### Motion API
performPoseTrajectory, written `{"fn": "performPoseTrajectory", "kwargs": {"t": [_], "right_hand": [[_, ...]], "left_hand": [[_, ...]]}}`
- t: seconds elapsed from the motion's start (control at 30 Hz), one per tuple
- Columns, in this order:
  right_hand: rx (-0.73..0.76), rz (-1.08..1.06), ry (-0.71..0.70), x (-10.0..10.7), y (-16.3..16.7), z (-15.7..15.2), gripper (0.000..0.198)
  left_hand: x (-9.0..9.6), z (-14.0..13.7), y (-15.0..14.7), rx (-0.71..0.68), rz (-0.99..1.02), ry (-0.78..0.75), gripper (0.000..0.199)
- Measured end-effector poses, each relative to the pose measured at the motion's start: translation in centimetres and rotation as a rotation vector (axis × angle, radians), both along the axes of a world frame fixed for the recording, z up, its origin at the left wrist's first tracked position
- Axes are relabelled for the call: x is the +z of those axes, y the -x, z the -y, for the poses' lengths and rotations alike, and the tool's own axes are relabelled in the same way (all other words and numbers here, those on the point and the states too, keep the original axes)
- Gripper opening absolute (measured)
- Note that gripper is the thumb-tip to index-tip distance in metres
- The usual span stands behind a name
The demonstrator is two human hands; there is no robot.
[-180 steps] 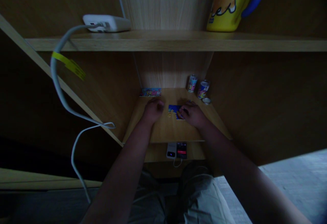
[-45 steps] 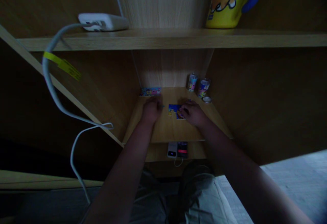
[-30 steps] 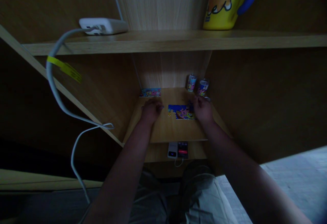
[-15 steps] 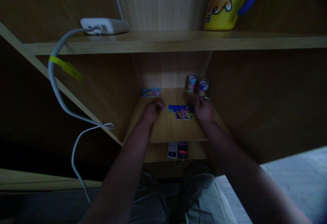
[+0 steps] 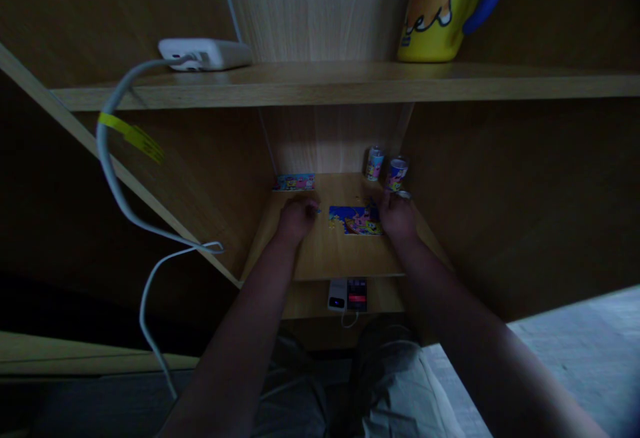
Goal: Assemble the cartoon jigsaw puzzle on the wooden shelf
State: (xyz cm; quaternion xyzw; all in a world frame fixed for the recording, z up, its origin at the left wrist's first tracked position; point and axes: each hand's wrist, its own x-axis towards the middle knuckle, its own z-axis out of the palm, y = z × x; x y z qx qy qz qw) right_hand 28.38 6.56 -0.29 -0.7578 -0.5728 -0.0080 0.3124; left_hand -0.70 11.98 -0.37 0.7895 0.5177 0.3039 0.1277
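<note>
A partly joined jigsaw puzzle (image 5: 364,225) with a blue background and cartoon figures lies on the lower shelf, its lower left corner open. Left of it, my left hand (image 5: 297,219) is closed in a pinch on a small puzzle piece (image 5: 318,210), just clear of the puzzle's edge. My right hand (image 5: 399,217) rests at the puzzle's right side with fingers curled in toward its upper right part. Shadow hides those fingertips and anything between them. A few yellow bits (image 5: 333,224) show by the open corner.
At the back left lies a colourful picture card (image 5: 295,183). Two printed tins (image 5: 375,163) (image 5: 397,174) stand at the back right, a round lid (image 5: 404,195) near them. Overhead, a shelf (image 5: 320,93) bears a white power bank (image 5: 210,53) and yellow mug (image 5: 434,15). A cable (image 5: 117,191) hangs left.
My left hand has drawn back very slightly leftward with the piece. The fingers of my right hand have shifted a little at the puzzle's right side. The puzzle looks the same.
</note>
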Motion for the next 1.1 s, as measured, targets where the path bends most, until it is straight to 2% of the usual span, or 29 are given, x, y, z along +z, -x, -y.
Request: {"fn": "performPoseTrajectory", "kwargs": {"t": [0.07, 0.2, 0.37, 0.6, 0.93, 1.1], "right_hand": [[0.077, 0.029, -0.028, -0.2, 0.1, -0.2, 0.071], [0.212, 0.05, -0.019, -0.6, 0.5, -0.5, 0.074], [0.266, 0.12, 0.067, -0.6, 1.1, -0.5, 0.073], [0.324, 0.246, 0.119, -0.4, 1.5, -0.6, 0.062], [0.35, 0.223, 0.242, -1.0, 1.8, -0.6, 0.064], [0.311, 0.181, 0.205, -1.0, 1.4, -1.0, 0.066]], "left_hand": [[0.3, 0.5, -0.6, -0.081, 0.006, -0.083, 0.022], [0.4, 1.4, -2.1, -0.414, 0.025, -0.126, 0.023], [-0.2, 1.5, -3.0, -0.6, 0.037, -0.102, 0.018], [-0.4, 1.3, -2.7, -0.579, 0.062, -0.103, 0.017], [0.1, 1.6, -2.6, -0.558, 0.058, -0.101, 0.019], [0.4, 1.6, -2.5, -0.547, 0.042, -0.093, 0.021]]}}
